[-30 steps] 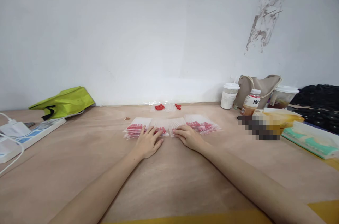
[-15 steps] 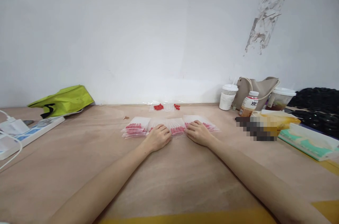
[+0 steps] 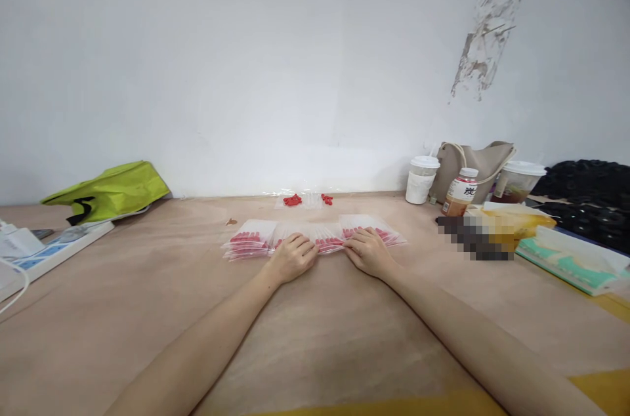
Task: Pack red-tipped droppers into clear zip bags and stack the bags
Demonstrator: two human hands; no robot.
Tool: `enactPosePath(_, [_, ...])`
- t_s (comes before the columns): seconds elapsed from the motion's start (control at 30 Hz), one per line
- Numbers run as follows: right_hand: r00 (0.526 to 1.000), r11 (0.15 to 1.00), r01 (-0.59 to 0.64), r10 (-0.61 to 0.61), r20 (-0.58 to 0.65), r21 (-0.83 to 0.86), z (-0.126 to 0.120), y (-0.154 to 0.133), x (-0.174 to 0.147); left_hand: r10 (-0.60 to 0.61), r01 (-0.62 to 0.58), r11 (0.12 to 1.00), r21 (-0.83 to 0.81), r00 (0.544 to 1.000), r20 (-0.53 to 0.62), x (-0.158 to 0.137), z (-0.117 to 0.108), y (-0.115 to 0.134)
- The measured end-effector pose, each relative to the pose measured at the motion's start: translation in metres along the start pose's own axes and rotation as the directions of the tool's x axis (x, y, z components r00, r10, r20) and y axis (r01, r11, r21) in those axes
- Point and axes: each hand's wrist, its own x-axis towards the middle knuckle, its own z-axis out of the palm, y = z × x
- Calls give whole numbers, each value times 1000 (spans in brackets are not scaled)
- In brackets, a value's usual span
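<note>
A row of clear packets [image 3: 315, 237] filled with red pieces lies across the middle of the desk [image 3: 147, 298]. The left hand [image 3: 291, 256] rests on the row with fingers curled loosely over the packets; the right hand [image 3: 368, 250] lies just beside it, fingers likewise bent on the plastic, neither visibly gripping. At 12 o'clock, near the wall, loose red pieces [image 3: 294, 200] sit on clear film. At 2 o'clock stand a white cup [image 3: 421, 180], a bottle [image 3: 459, 192] and a beige bag [image 3: 477, 163]. At 10 o'clock lies a green bag [image 3: 111, 189].
</note>
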Motion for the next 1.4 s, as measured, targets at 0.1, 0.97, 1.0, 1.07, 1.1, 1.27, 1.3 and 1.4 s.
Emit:
enactPosePath(0.1, [999,1000,23,-23,-29,1,0,1,-1,15,-14,999,50,1000,-23,-1,1,1])
enactPosePath(0.97, [955,929,275,-294,-39,-247,-3,10,-1,48,-63,994,88,987,156,-3,0,-1])
enactPosePath(1.0, [956,931,271,-289,-41,-244,-4,10,-1,47,-60,995,82,987,156,-3,0,-1])
enactPosePath(1.07, [959,935,264,-281,-41,-237,-5,10,-1,45,-56,996,76,989,144,-3,-1,-1])
enactPosePath(1.1, [960,937,259,-275,-41,-234,-5,9,-1,45,-55,996,74,990,135,-3,-1,0])
enactPosePath(1.27, [974,954,199,-218,-65,-224,-4,1,3,24,-32,996,85,994,103,-1,-4,1])
enactPosePath(1.3, [974,956,194,-214,-70,-222,-2,-2,5,20,-29,996,87,995,99,-1,-4,1])
enactPosePath(1.4, [969,952,211,-233,-78,-220,5,-16,15,23,-30,996,86,996,85,-1,-3,1])
